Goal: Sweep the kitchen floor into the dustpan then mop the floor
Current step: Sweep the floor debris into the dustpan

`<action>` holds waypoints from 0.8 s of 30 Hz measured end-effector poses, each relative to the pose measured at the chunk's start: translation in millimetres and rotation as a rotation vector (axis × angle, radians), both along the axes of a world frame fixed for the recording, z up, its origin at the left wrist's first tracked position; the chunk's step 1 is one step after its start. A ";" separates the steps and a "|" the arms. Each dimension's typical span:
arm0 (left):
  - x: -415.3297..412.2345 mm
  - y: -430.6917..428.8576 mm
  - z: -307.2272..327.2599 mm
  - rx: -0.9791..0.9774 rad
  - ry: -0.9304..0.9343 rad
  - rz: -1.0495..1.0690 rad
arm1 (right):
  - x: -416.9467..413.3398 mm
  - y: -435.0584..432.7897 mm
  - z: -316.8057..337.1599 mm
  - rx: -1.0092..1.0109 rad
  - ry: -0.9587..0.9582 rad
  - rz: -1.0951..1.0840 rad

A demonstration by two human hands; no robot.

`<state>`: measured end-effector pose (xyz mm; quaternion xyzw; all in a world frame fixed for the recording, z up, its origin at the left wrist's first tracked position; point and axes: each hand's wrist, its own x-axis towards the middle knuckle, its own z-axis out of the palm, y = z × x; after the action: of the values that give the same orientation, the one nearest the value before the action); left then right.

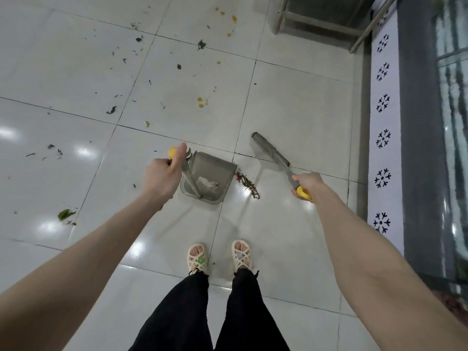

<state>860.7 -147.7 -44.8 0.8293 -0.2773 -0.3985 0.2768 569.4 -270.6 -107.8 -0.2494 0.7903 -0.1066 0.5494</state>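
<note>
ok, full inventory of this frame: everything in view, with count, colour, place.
floor: one, glossy white tiles, whole view
dustpan: one, grey, yellow-tipped handle, centre floor
broom: one, grey head, yellow-tipped handle, right of dustpan
pile: one, reddish-brown debris, at dustpan's right edge
leaf scraps: many, dark green, scattered left and top
spots: several, yellow, top centre
mat: one, white with black motifs, right side
frame: one, grey metal, top right
sandals: two, cream, bottom centre
left hand: grips dustpan handle
right hand: grips broom handle
</note>
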 end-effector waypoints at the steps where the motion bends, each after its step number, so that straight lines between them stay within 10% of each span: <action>1: -2.0 -0.9 1.7 -0.002 0.004 0.014 | -0.4 -4.3 -1.5 -0.003 0.011 0.012; 24: -56.3 29.7 -14.2 0.011 -0.059 0.228 | -20.7 -4.2 -31.1 0.164 0.072 0.508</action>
<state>804.4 -118.0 -58.9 0.8684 -0.1868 -0.3413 0.3073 548.7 -274.8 -138.9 -0.3980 0.7274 0.1082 0.5484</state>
